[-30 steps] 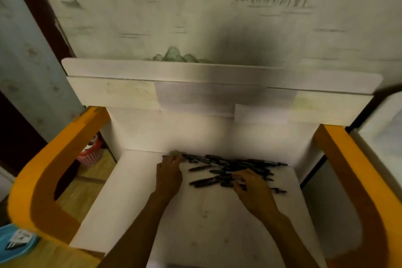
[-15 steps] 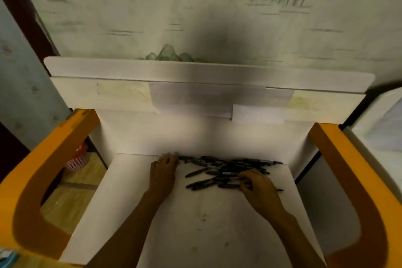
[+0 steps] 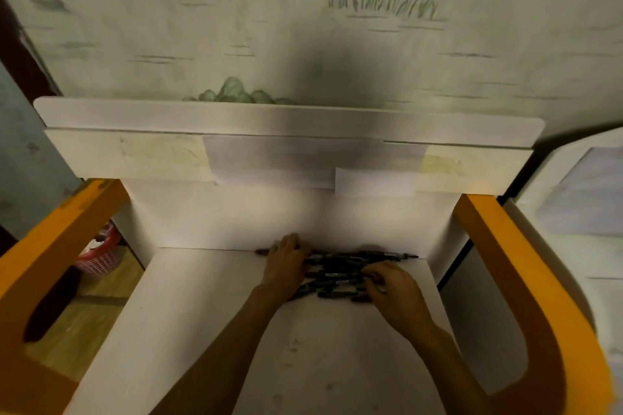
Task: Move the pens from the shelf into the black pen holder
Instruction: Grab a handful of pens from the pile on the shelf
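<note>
The pens [image 3: 340, 271] lie lengthwise along the shelf's [image 3: 202, 313] back edge, bracketed by my left hand [image 3: 285, 268], flat on their end, and my right hand [image 3: 392, 288], fingers curled onto them.

One heap of black pens [image 3: 340, 274] at 12 o'clock on the shelf [image 3: 209, 323], overlapping too much to count; two hands, left [image 3: 285, 266] and right [image 3: 394, 290]; two orange side panels [image 3: 526, 280]; one red basket [image 3: 101, 254] at 9 o'clock
</note>
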A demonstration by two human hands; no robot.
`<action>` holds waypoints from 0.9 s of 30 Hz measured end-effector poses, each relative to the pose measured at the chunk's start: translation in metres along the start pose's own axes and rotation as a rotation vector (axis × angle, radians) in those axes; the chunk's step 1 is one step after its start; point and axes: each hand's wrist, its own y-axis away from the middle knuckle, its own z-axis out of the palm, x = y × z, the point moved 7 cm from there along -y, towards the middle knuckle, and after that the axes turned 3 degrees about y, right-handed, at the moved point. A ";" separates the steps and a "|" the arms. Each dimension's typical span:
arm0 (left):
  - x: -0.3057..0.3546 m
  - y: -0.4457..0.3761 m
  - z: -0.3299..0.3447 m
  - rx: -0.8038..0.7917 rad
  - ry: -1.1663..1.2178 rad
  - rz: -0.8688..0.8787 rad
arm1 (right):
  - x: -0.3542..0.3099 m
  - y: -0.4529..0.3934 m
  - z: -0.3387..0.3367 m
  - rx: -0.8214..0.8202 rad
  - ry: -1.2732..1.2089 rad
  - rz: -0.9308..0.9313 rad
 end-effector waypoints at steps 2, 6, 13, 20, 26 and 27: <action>0.000 0.000 0.000 -0.016 0.008 -0.035 | 0.002 0.000 -0.002 -0.003 -0.001 -0.007; -0.002 -0.001 0.000 -0.005 0.013 -0.076 | 0.008 -0.001 -0.001 -0.016 0.008 -0.009; -0.007 0.010 0.003 -0.036 -0.071 -0.084 | 0.014 -0.002 -0.001 -0.024 0.005 -0.007; -0.016 0.027 0.008 -0.109 -0.098 -0.068 | 0.014 -0.004 0.005 -0.046 -0.002 -0.007; -0.018 0.029 0.016 -0.275 -0.264 -0.081 | 0.015 -0.005 0.008 -0.064 0.038 -0.022; -0.018 0.029 0.014 -0.273 -0.266 -0.092 | 0.015 -0.005 0.007 -0.063 0.035 -0.021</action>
